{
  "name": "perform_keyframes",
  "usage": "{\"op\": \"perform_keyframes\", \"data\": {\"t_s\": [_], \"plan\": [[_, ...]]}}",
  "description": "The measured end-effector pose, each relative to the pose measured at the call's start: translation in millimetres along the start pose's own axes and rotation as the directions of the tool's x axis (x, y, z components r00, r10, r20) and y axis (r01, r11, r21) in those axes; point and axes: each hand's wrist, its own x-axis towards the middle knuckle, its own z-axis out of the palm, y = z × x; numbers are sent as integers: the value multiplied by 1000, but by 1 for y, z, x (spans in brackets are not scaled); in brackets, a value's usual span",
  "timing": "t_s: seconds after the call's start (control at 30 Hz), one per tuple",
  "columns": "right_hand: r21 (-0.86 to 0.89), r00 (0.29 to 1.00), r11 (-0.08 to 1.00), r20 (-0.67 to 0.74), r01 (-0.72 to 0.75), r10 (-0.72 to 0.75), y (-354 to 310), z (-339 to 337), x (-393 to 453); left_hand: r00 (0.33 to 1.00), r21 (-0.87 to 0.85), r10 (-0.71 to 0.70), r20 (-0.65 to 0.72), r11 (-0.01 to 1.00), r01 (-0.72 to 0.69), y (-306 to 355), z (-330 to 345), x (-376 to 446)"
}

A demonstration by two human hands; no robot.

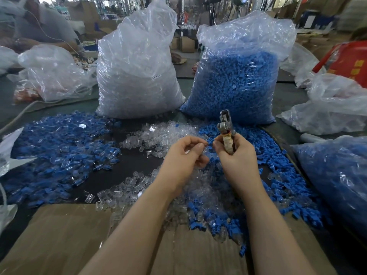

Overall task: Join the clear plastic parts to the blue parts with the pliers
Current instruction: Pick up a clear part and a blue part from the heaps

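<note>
Landmark: the pliers [226, 133], upright at centre, metal head up, handles wrapped in pale tape.

Far left of the pliers: a mound of joined blue-and-clear pieces [59, 153] on the dark table [129, 163], running out to the left frame edge. A crumpled clear bag [53, 76] sits behind it.

Nearer left: a bare strip of table between that mound and the loose clear plastic parts [151, 135]; this is the main open ground. Flat cardboard [59, 239] covers the near edge below.

Behind-left of the pliers: tall bag of clear parts [137, 76]. Behind-right: tall bag of blue parts [238, 80]. Both stand close together.

Left hand [184, 153], just left of the pliers: fingers curled, pinching something small and clear at the fingertips; exact shape hard to make out. A small blue part [210, 141] sits between the two hands' fingertips; which hand holds it I cannot tell.

Right hand [236, 153]: fingers wrapped round the pliers' handles. Jaws look closed, gripping nothing.

Right of the pliers: loose blue parts [278, 165] spread to another bag of blue parts [337, 175], cut off by the frame edge. The background is blurred.
</note>
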Motion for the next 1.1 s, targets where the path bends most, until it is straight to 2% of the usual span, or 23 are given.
{"op": "perform_keyframes", "data": {"t_s": [0.2, 0.4, 0.63, 1.1], "plan": [[5, 997, 998, 49, 55, -55, -3, 2, -3, 1000, -111, 5, 10, 994, -3, 4, -2, -3], [11, 997, 998, 47, 60, -60, -3, 6, -2, 991, -114, 71, -116, 990, -84, 3, -1, -4], [69, 998, 996, 11, 63, -64, -2, 5, -2, 981, -247, 31, -189, 966, -78, 5, 0, -3], [122, 994, 987, -16, 106, -105, -5, 8, -4, 978, -220, 4, -210, 974, -51, 5, 3, -6]]}}
